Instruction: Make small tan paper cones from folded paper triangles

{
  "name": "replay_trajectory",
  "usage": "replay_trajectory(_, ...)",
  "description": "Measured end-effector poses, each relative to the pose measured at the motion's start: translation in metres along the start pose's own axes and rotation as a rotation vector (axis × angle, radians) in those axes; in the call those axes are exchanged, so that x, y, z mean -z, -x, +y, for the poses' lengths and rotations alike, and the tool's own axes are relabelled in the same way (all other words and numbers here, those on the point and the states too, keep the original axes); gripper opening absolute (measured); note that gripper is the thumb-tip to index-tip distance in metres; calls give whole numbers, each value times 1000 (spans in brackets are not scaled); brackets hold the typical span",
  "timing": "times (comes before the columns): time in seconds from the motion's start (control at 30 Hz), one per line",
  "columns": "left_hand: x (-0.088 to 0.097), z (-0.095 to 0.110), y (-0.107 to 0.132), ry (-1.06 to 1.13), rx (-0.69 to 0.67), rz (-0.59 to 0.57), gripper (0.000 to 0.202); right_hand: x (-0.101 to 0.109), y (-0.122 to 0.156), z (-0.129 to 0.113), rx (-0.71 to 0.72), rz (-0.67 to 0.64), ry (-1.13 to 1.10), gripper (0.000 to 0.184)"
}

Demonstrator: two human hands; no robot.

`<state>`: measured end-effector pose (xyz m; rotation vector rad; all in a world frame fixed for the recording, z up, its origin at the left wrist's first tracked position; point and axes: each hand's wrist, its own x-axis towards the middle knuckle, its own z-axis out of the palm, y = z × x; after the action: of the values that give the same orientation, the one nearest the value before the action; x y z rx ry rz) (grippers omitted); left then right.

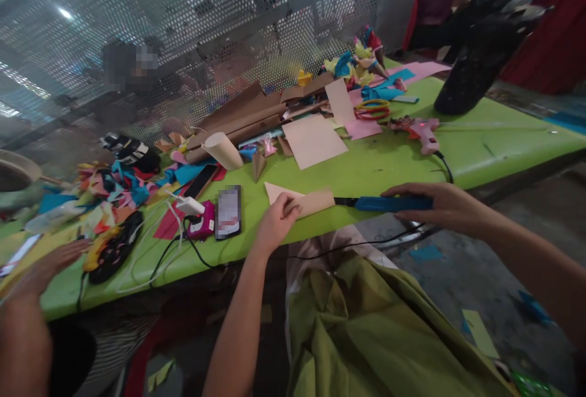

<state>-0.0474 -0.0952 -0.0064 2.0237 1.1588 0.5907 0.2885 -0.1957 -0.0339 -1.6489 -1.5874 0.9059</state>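
My left hand (277, 220) is closed in a pinch on a folded beige paper sheet (315, 200) that lies at the near edge of the green table (379, 168). My right hand (439, 204) is wrapped round a blue-handled tool (389, 203) whose dark tip points at the paper's right end. I cannot tell whether the tip touches the paper.
Another person's hand (50, 262) rests on the table at far left. Phones (227, 212), a white charger, cables, coloured paper scraps, brown cardboard, a paper cone (223, 150), a pink glue gun (423, 131) and scissors lie about. A perforated metal screen stands behind. Green cloth (366, 324) covers my lap.
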Motion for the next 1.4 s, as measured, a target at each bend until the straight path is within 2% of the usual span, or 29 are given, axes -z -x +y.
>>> replay_trajectory(0.07,0,0,-2,-50,10,34,13,1,-1,-2,74,-38,41,54)
replay_trajectory(0.2,-5,2,-7,-251,28,132,4,4,-1,-5,175,-18,165,45)
replay_trajectory(0.37,-17,3,-8,-551,-29,251,25,5,1,-2,178,-54,179,47)
replay_trajectory(0.43,-22,4,-7,-626,-85,291,27,5,2,-1,171,-71,171,47)
replay_trajectory(0.5,-26,4,-6,-620,-147,257,22,4,3,-1,165,-81,162,47)
replay_trajectory(0.67,-29,4,-5,-504,-182,51,34,3,7,-2,156,-77,158,49)
replay_trajectory(0.77,-28,7,-3,-577,-230,-62,39,2,9,-1,171,-75,162,49)
replay_trajectory(0.87,-28,10,0,-671,-217,-153,46,0,11,1,171,-65,177,48)
replay_trajectory(1.2,-30,15,0,-774,-174,-199,52,-5,18,4,161,-30,150,48)
replay_trajectory(1.4,-30,17,0,-817,-166,-212,53,-6,19,4,162,-56,138,51)
